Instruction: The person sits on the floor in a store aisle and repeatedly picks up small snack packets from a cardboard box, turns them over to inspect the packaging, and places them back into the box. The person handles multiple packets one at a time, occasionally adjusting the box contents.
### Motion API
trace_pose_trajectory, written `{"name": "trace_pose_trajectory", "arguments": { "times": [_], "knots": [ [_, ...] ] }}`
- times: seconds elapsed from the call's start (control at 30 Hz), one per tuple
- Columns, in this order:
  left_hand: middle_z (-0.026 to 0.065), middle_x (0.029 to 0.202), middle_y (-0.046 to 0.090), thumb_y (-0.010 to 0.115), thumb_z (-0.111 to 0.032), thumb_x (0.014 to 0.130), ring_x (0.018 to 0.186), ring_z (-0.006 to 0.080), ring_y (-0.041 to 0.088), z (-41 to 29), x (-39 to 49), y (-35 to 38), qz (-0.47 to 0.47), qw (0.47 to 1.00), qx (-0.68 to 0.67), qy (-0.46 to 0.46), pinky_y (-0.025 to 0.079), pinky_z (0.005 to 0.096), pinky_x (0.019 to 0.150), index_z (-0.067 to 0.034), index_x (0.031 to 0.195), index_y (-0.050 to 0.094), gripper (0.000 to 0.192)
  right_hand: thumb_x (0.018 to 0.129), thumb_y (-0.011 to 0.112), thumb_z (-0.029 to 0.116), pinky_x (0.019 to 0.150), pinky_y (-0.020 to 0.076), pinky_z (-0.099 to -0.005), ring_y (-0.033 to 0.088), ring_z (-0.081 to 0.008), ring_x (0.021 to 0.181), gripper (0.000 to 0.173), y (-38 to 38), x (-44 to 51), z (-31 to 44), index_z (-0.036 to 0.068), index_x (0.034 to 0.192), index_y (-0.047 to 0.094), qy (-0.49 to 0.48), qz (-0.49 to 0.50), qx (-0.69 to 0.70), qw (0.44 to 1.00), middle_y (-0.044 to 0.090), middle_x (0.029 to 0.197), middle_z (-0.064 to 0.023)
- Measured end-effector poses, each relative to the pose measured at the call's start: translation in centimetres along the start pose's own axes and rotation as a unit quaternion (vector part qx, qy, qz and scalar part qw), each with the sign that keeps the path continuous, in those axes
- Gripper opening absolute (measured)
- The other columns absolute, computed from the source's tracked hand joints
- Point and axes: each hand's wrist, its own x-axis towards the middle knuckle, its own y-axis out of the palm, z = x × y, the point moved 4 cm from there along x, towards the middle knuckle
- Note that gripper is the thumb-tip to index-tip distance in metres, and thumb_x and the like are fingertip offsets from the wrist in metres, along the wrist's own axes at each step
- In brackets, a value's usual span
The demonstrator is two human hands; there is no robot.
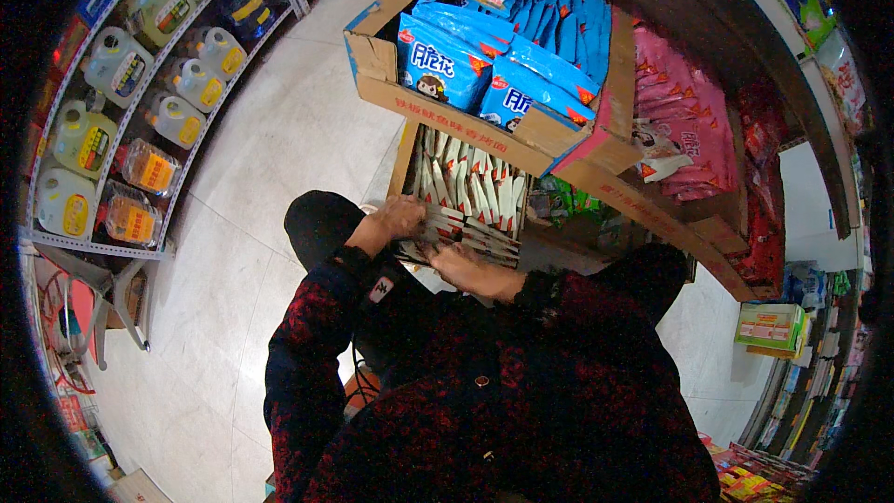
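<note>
White snack packets [475, 175] stand on edge in rows inside a low cardboard box [400, 171] before my knees. At the near left of this box is my left hand [398, 216], its fingers curled against the packets. My right hand [469, 270] reaches over the nearest packets [482, 236], which lean in a tighter row. Motion blurs both hands, and their fingertips are hidden among the packets, so their hold is unclear. Above the white packets is a larger cardboard box [447, 115] of blue snack bags [441, 59].
Pink bags [688, 112] fill a carton to the right, with red packets [765, 188] beyond. Green packets [576, 199] sit low beside the white ones. Shelves at left hold jugs [119, 66]. A metal-legged stool [105, 286] stands on the tiled floor [216, 223].
</note>
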Motion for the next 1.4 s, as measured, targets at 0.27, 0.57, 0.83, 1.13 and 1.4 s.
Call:
{"name": "trace_pose_trajectory", "arguments": {
  "times": [0.27,0.57,0.83,1.13,1.4],
  "knots": [
    [0.0088,0.083,0.058,0.052,-0.02,0.078,0.072,0.0226,0.055,0.4,-0.1,0.4,0.009,0.998,-0.067,-0.019,0.047,0.035,0.063,-0.006,0.08,0.059,0.016,0.089,0.03,0.031,0.047,0.0285,-0.0303,0.028,-0.0133,0.053,0.029,-4.3,-0.5,2.1,0.007,0.076,0.038,0.079,0.068,0.403,0.909,0.029,0.062,-0.0021],
    [0.0116,0.074,0.06,0.054,-0.018,0.07,0.077,0.0294,0.057,-0.7,0.5,-0.2,0.019,0.999,-0.001,-0.026,0.049,0.0388,0.065,-0.006,0.07,0.061,0.014,0.084,0.037,0.02,0.045,0.033,-0.0357,0.037,-0.0188,0.049,0.025,5.4,1.0,-5.1,0.003,0.068,0.047,0.03,-0.023,0.279,0.96,0.041,0.056,-0.0109],
    [0.0101,0.081,0.061,0.052,-0.014,0.069,0.082,0.0271,0.058,-1.3,0.5,-1.1,0.014,1.0,0.006,-0.027,0.048,0.0369,0.068,-0.011,0.077,0.063,0.014,0.075,0.045,0.011,0.05,0.0427,-0.0406,0.053,-0.031,0.055,0.018,7.0,3.4,-3.7,0.001,0.065,0.056,-0.043,-0.052,-0.035,0.997,0.054,0.064,-0.0195],
    [0.0093,0.082,0.062,0.054,-0.017,0.069,0.083,0.0262,0.059,-1.1,0.8,0.3,0.042,0.998,0.02,-0.035,0.049,0.0363,0.066,-0.013,0.076,0.064,0.013,0.075,0.045,0.011,0.05,0.0429,-0.0405,0.053,-0.0309,0.056,0.017,6.4,3.7,-2.7,0.001,0.066,0.056,-0.046,-0.016,0.019,0.999,0.054,0.064,-0.0191],
    [0.0141,0.089,0.054,0.053,-0.014,0.071,0.087,0.0285,0.055,-1.0,0.5,-2.0,-0.11,0.984,0.033,-0.139,0.048,0.0381,0.068,-0.005,0.088,0.057,0.019,0.075,0.045,0.01,0.05,0.0431,-0.0404,0.054,-0.0308,0.056,0.017,6.3,3.0,-3.0,0.001,0.066,0.056,-0.037,-0.008,0.039,0.999,0.054,0.064,-0.0186]
  ]
}}
